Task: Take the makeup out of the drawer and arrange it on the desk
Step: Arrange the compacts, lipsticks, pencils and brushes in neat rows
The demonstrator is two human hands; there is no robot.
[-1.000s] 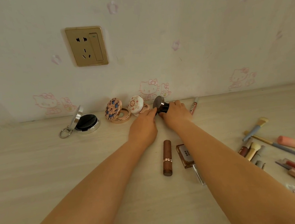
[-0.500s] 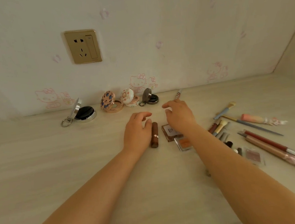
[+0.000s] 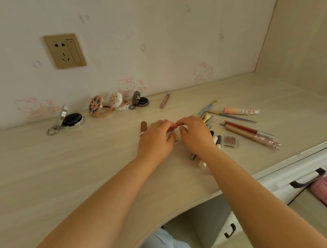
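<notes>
Both hands meet over the middle of the tabletop [image 3: 68,170]. The left hand [image 3: 156,142] and the right hand [image 3: 196,136] have their fingers curled round a small clear case [image 3: 176,135] that lies between them, fingertips nearly touching above it; the case is mostly hidden, so its contents cannot be told. Just left of the left hand lies a brown lipstick [image 3: 143,128], flat on the tabletop. Along the far edge, against the wall, stand four open compacts: a silver one with a key ring [image 3: 71,120] at the left, then a patterned pink one [image 3: 100,109], a white flowered one [image 3: 120,103] and a small dark one [image 3: 140,101]. Right of them lies a brown pencil [image 3: 165,99]. Right of the right hand lies a loose scatter of brushes [image 3: 209,106], pencils [image 3: 247,130] and a small blush palette [image 3: 230,139]. A gold wall socket [image 3: 65,51] sits on the wall above.
</notes>
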